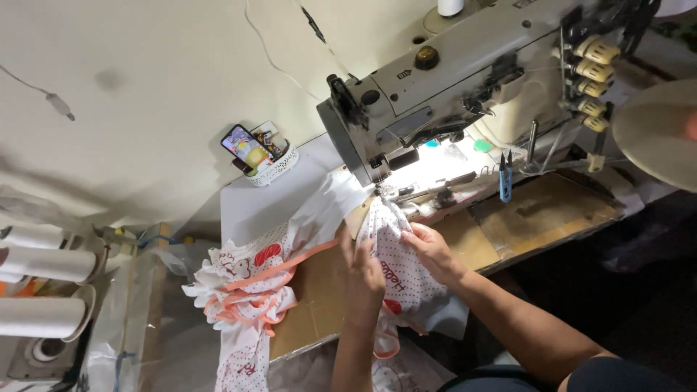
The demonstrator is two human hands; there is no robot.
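Left hand [361,270] and right hand [428,247] both pinching dotted white fabric [396,279], keeping it flat while feeding toward sewing machine [450,80] needle.

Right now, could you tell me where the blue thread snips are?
The blue thread snips hang right of the needle area, under the sewing machine arm, above the wooden table.

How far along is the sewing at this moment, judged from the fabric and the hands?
Done: a pile of dotted pieces with orange trim lies left of the sewing machine. In hand: the left hand and right hand hold a dotted garment at the needle. What is left cannot be told.
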